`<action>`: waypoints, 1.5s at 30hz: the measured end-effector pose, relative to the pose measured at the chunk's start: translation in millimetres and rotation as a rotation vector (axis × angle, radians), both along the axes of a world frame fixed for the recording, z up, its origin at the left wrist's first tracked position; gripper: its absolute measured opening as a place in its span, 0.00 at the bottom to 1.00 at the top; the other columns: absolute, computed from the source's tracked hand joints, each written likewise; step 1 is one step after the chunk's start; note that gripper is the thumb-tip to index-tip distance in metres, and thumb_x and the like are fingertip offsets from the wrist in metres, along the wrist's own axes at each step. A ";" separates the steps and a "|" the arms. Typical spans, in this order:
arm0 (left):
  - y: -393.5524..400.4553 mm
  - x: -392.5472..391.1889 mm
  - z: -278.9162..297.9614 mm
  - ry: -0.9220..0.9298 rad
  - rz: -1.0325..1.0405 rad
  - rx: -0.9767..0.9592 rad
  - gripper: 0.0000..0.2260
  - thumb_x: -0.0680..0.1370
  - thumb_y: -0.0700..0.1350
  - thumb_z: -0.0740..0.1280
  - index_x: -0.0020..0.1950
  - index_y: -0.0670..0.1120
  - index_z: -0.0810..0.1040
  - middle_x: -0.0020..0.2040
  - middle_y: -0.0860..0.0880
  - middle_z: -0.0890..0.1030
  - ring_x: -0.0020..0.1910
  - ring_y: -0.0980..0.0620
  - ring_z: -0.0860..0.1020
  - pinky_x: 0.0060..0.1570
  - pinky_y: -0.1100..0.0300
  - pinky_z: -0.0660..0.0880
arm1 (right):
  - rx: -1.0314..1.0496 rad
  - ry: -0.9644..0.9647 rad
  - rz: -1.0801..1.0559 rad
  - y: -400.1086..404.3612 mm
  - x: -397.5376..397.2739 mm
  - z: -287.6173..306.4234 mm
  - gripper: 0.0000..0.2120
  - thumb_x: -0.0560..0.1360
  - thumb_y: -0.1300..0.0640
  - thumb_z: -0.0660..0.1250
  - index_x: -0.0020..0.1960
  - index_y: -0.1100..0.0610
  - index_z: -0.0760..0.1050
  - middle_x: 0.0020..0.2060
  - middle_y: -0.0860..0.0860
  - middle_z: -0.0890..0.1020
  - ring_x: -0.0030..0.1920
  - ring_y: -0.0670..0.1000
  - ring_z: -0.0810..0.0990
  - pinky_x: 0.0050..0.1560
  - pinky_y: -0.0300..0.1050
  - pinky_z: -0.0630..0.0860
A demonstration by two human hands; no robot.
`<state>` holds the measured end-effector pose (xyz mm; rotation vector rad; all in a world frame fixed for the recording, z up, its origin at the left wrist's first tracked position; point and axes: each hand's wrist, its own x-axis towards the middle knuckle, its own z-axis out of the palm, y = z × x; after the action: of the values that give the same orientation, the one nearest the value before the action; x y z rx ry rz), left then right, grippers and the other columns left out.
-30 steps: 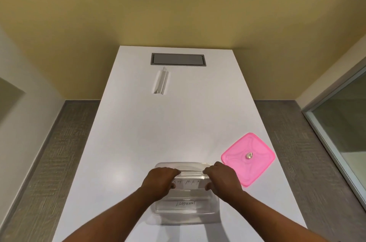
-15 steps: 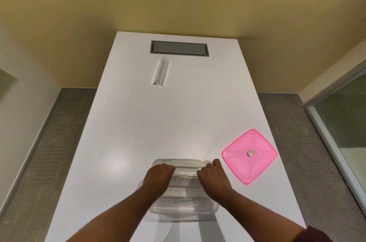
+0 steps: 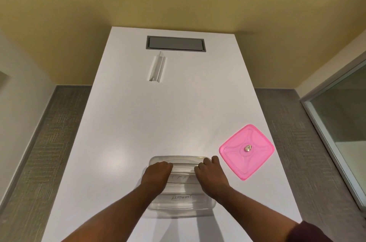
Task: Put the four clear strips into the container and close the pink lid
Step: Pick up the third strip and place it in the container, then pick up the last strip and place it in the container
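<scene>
A clear rectangular container (image 3: 181,205) stands on the white table near its front edge, open on top. Inside lie clear strips, one lettered "ELEPHANT" (image 3: 181,197). My left hand (image 3: 157,175) and my right hand (image 3: 211,175) reach down into the container, each holding one end of a clear strip (image 3: 184,168) near the far wall. The pink lid (image 3: 246,151) lies flat on the table to the right of the container, with a small knob at its centre. Another clear strip (image 3: 157,69) lies far back on the table.
A grey recessed cable hatch (image 3: 175,43) sits at the far end of the white table (image 3: 118,142). The yellow wall is behind it, grey carpet lies on both sides, and a glass panel (image 3: 340,121) stands at the right.
The view has tilted downward, so the table looks shifted. Both hands have stayed in the container on the strip, with little movement.
</scene>
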<state>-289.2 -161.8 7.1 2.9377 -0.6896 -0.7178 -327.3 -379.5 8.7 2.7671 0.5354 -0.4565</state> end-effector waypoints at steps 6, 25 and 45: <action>7.3 -2.6 -4.6 0.017 0.002 -0.113 0.19 0.80 0.39 0.59 0.71 0.47 0.69 0.66 0.47 0.76 0.63 0.44 0.76 0.58 0.47 0.77 | 0.118 -0.038 -0.040 -5.0 -3.6 -2.0 0.04 0.69 0.59 0.69 0.43 0.53 0.78 0.37 0.50 0.80 0.42 0.57 0.77 0.45 0.54 0.69; 63.6 79.1 25.4 -0.255 0.484 -0.432 0.07 0.78 0.44 0.64 0.52 0.50 0.80 0.47 0.52 0.85 0.47 0.48 0.82 0.45 0.56 0.77 | 0.902 -0.023 -0.762 7.6 94.7 43.4 0.05 0.74 0.53 0.70 0.41 0.48 0.83 0.34 0.44 0.86 0.39 0.42 0.83 0.44 0.43 0.78; 118.4 214.2 -82.8 -0.099 0.431 -0.285 0.30 0.82 0.53 0.62 0.81 0.44 0.57 0.83 0.47 0.56 0.82 0.45 0.54 0.79 0.47 0.57 | 1.142 0.343 -0.997 72.2 320.3 1.4 0.06 0.73 0.58 0.70 0.43 0.59 0.85 0.38 0.50 0.85 0.36 0.50 0.79 0.43 0.47 0.79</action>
<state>-75.0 -43.5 -75.7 2.7254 -0.1311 -0.3983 -7.0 -307.4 10.2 3.9121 -0.9380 -1.1015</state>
